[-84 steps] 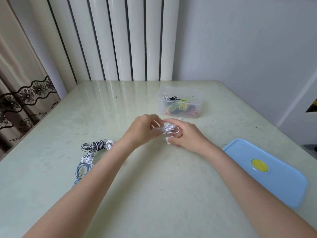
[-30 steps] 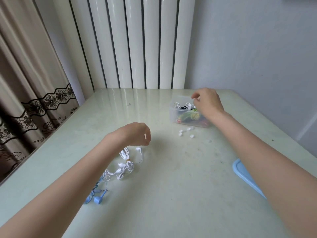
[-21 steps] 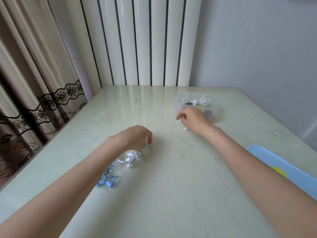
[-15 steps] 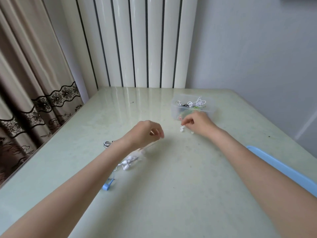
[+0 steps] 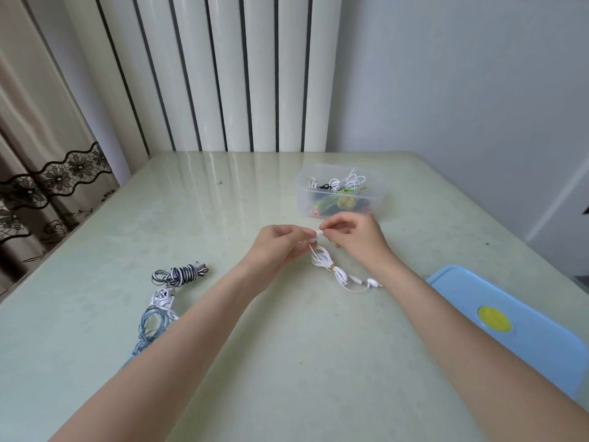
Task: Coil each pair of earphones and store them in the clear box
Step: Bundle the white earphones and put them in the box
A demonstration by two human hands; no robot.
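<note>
Glossy pale-green table (image 5: 287,362) noted. White earphones (image 5: 330,266), thin and tied mid-bundle, are pinched at one end between left hand (image 5: 275,247) and right hand (image 5: 353,237), apparently to start coiling; the rest trails on the surface. Clear box (image 5: 341,194) stands just beyond, partly filled, lid off.

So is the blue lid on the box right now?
No, the blue lid lies flat on the table, apart from the open clear box.

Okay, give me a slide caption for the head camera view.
Both hands, left and right, pinch white earphones above the table, near the clear box.
</note>
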